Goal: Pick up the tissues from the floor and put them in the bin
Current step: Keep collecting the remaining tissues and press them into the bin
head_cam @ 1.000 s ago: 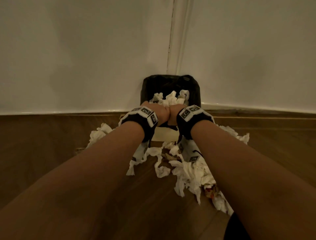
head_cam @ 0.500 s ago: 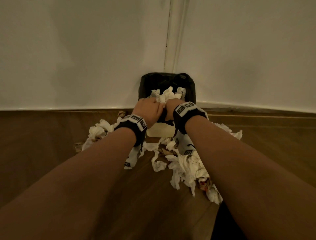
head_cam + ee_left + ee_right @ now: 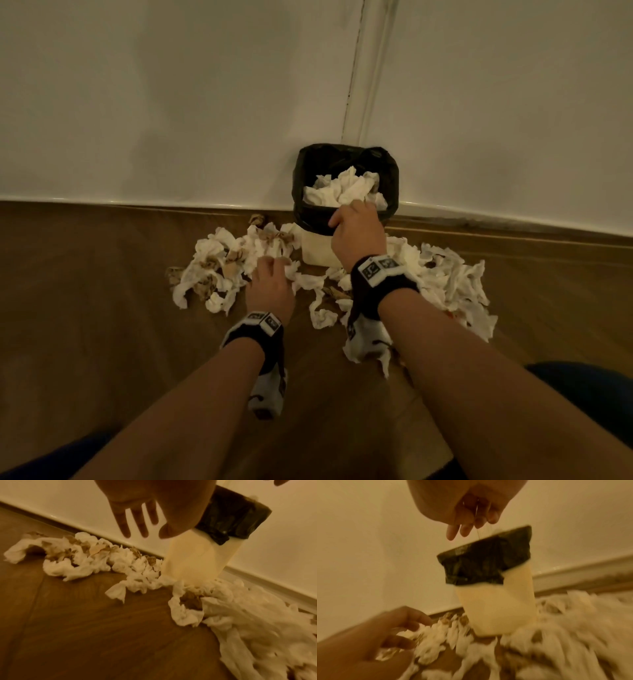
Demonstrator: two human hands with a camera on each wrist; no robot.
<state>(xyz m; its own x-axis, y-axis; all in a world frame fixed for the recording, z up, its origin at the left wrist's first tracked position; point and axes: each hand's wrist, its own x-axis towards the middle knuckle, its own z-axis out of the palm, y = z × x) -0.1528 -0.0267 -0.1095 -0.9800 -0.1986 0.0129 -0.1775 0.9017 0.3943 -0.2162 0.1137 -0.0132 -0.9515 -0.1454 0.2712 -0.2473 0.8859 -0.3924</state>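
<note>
A small cream bin [image 3: 317,251] with a black liner stands in the corner, heaped with white tissues [image 3: 346,192]. More crumpled tissues, some stained brown, lie on the floor to its left [image 3: 219,267] and right [image 3: 448,281]. My left hand [image 3: 274,263] hovers low over the left pile's near edge, its fingers [image 3: 137,520] straight and spread, holding nothing. My right hand [image 3: 356,207] is over the bin's near rim, fingertips at the tissues inside. In the blurred right wrist view its fingers [image 3: 465,530] hang loosely curled above the liner [image 3: 484,563], empty.
White walls meet in the corner just behind the bin, with a skirting board [image 3: 137,202] along the dark wood floor [image 3: 85,325]. Loose tissues [image 3: 322,315] also lie between my forearms. My knees show at the bottom corners.
Both hands were pressed together at the bin's near rim. My left hand has come down and left to the floor pile; my right hand has stayed at the rim with its fingers loosened.
</note>
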